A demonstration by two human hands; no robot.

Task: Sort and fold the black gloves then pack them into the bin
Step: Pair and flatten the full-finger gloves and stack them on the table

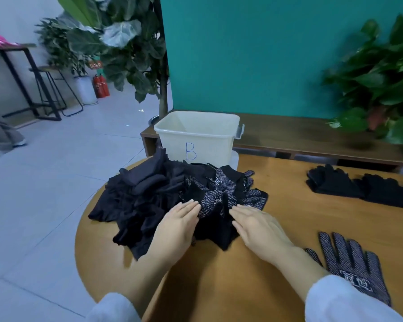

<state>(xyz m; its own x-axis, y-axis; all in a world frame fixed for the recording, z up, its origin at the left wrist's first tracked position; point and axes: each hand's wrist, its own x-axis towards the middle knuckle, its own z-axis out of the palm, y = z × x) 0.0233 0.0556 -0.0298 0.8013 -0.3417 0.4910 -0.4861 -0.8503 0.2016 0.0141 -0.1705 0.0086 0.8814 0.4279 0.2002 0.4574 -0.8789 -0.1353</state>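
Head view: glove pile (172, 201) under both hands.

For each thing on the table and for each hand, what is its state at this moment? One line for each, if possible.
bin: upright, open, no lid, marked B
glove pile: loose, unsorted heap in front of the bin
dotted glove: flat, apart from the pile, near the right sleeve
sorted gloves: laid flat, far right of the table
left hand: flat on the pile, fingers straight
right hand: flat on the pile, fingers straight
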